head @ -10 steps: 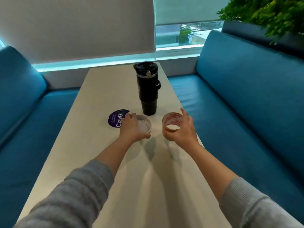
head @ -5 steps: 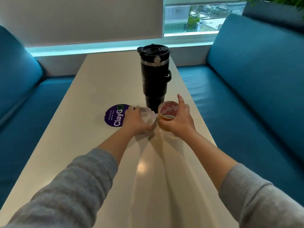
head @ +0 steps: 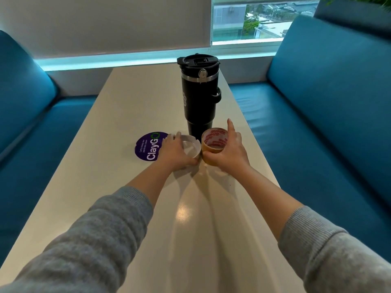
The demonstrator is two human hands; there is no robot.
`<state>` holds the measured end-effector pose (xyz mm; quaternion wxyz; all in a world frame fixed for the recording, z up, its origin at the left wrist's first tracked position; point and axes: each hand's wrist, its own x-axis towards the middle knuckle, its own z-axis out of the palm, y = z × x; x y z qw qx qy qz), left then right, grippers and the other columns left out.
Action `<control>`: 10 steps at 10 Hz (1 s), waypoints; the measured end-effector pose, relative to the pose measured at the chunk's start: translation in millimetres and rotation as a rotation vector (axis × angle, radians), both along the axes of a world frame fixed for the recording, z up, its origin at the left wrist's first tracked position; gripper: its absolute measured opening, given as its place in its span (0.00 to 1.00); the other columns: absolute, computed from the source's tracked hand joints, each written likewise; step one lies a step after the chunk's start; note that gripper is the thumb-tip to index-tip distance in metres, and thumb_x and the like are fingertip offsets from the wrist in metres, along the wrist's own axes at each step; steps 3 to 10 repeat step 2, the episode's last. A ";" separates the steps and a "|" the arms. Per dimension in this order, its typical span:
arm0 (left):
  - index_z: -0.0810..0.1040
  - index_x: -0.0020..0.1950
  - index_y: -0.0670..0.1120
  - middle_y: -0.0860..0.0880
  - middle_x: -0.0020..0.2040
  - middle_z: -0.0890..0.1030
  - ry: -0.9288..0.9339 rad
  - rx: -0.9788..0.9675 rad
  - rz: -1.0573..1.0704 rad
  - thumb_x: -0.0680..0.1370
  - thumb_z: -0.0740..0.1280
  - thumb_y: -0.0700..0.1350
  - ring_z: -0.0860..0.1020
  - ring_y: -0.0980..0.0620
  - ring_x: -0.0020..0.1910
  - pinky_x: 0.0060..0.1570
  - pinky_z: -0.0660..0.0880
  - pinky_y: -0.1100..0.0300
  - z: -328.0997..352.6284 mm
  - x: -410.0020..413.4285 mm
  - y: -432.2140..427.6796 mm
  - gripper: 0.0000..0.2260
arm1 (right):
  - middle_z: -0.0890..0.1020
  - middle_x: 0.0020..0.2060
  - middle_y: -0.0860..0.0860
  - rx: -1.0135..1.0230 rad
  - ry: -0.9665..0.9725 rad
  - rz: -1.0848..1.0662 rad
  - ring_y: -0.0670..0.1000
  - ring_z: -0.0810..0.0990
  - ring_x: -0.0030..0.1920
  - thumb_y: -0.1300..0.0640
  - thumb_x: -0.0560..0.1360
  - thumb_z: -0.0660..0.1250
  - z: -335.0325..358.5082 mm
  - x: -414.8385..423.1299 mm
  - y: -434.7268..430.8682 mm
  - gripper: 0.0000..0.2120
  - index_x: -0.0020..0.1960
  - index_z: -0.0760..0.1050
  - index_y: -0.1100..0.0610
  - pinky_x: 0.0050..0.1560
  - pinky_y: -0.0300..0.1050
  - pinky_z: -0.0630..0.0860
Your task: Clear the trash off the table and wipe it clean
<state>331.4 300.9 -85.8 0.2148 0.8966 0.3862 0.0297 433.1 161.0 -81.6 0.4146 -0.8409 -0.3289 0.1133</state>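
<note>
My left hand point(head: 174, 152) grips a small white round roll of tape point(head: 191, 146) on the cream table point(head: 118, 187). My right hand point(head: 227, 152) is wrapped around a brown packing tape roll point(head: 213, 138) with red print inside its core; its index finger points up. The two rolls touch side by side, just in front of a tall black tumbler point(head: 198, 96). A round purple ClayGo sticker point(head: 149, 145) lies flat on the table beside my left hand, partly covered by it.
Blue padded benches run along the left point(head: 27, 115) and right point(head: 317, 115) sides of the table. A window with a half-lowered blind point(head: 127, 22) stands at the far end. Grey sleeves cover both forearms.
Both hands have drawn the two rolls together until they touch. The view has tilted and moved closer, so the tumbler looms larger.
</note>
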 end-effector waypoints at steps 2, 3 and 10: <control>0.45 0.78 0.49 0.43 0.78 0.50 0.071 0.087 -0.038 0.65 0.71 0.67 0.49 0.40 0.76 0.73 0.54 0.42 -5.7 -2.2 -1.4 0.53 | 0.61 0.71 0.53 -0.044 -0.013 0.022 0.55 0.67 0.69 0.42 0.65 0.76 9.3 -3.1 -5.4 0.54 0.77 0.41 0.45 0.63 0.53 0.72; 0.45 0.78 0.49 0.43 0.78 0.50 0.071 0.087 -0.038 0.65 0.71 0.67 0.49 0.40 0.76 0.73 0.54 0.42 -5.7 -2.2 -1.4 0.53 | 0.61 0.71 0.53 -0.044 -0.013 0.022 0.55 0.67 0.69 0.42 0.65 0.76 9.3 -3.1 -5.4 0.54 0.77 0.41 0.45 0.63 0.53 0.72; 0.45 0.78 0.49 0.43 0.78 0.50 0.071 0.087 -0.038 0.65 0.71 0.67 0.49 0.40 0.76 0.73 0.54 0.42 -5.7 -2.2 -1.4 0.53 | 0.61 0.71 0.53 -0.044 -0.013 0.022 0.55 0.67 0.69 0.42 0.65 0.76 9.3 -3.1 -5.4 0.54 0.77 0.41 0.45 0.63 0.53 0.72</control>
